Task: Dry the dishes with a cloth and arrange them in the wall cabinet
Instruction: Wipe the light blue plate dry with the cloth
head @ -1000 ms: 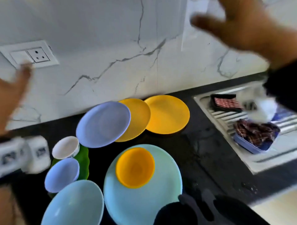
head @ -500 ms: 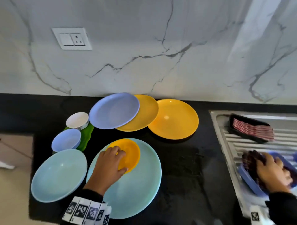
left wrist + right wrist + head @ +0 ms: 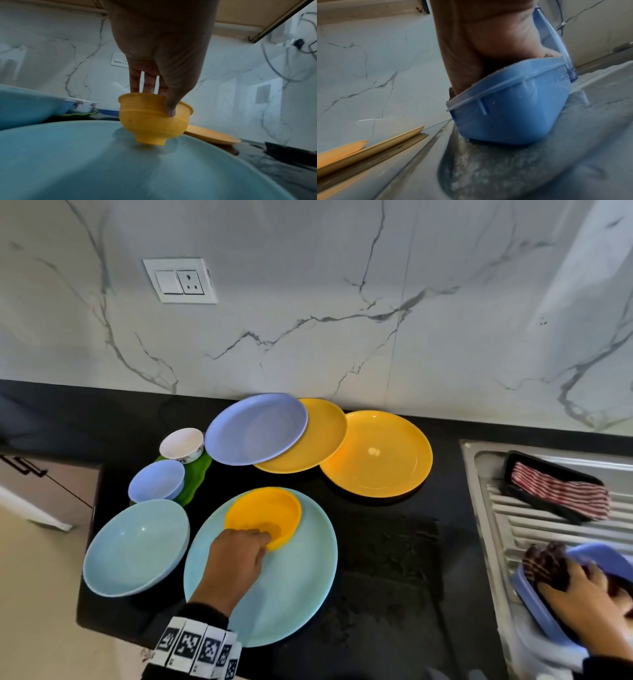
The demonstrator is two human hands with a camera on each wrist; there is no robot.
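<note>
A small yellow bowl [image 3: 265, 515] stands on the large pale-blue plate [image 3: 298, 583] at the front of the black counter. My left hand [image 3: 239, 556] pinches its near rim, fingers inside and thumb outside; the left wrist view shows the yellow bowl [image 3: 154, 120] held by my left hand [image 3: 161, 97] on the pale-blue plate [image 3: 102, 162]. At the right, my right hand [image 3: 582, 594] grips a dark checked cloth [image 3: 544, 566] inside a blue tub [image 3: 534, 604] on the drainboard. In the right wrist view my right hand [image 3: 479, 56] reaches into the blue tub [image 3: 508, 115].
Behind lie a lilac plate [image 3: 257, 428], two yellow plates [image 3: 376, 453], a white bowl [image 3: 181, 443], a lilac bowl [image 3: 156, 479] on a green plate [image 3: 195, 474], and a pale-blue bowl [image 3: 137, 546]. A black tray with a striped cloth [image 3: 561, 491] sits on the steel drainboard [image 3: 493, 508].
Both hands came down from near the wall. The left took the yellow bowl's rim and has tipped it slightly; the right hand went into the blue tub onto the cloth.
</note>
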